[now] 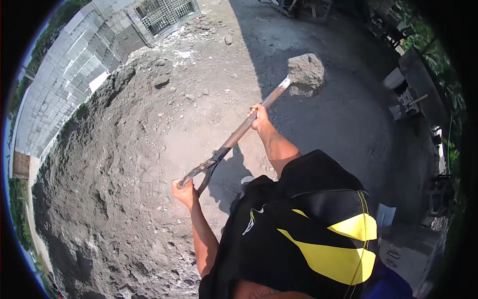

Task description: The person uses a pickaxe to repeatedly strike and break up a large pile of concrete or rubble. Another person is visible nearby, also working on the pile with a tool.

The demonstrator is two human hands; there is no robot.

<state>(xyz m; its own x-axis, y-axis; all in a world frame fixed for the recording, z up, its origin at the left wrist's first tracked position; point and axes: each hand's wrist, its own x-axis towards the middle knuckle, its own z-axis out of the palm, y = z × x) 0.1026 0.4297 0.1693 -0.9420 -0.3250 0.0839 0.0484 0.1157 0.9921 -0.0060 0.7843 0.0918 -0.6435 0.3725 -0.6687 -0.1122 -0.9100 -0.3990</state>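
Both my hands are on a long shovel (pixel 242 128) that slants up from lower left to upper right. My left hand (pixel 184 192) is closed round the grip at its handle end. Farther along, my right hand (pixel 258 117) wraps the brown shaft toward the blade. A heaped load of grey sandy soil (pixel 307 71) covers the blade, so most of the metal is hidden. The loaded end is over the shaded ground, to the right of the large grey soil heap (pixel 114 164).
A stacked wall of grey blocks (pixel 74 74) runs along the far left, with a plastic crate (pixel 167 14) at its end. Small stones lie on the sunlit ground. At the right edge, assorted items and a dark panel (pixel 420 84) stand in shade.
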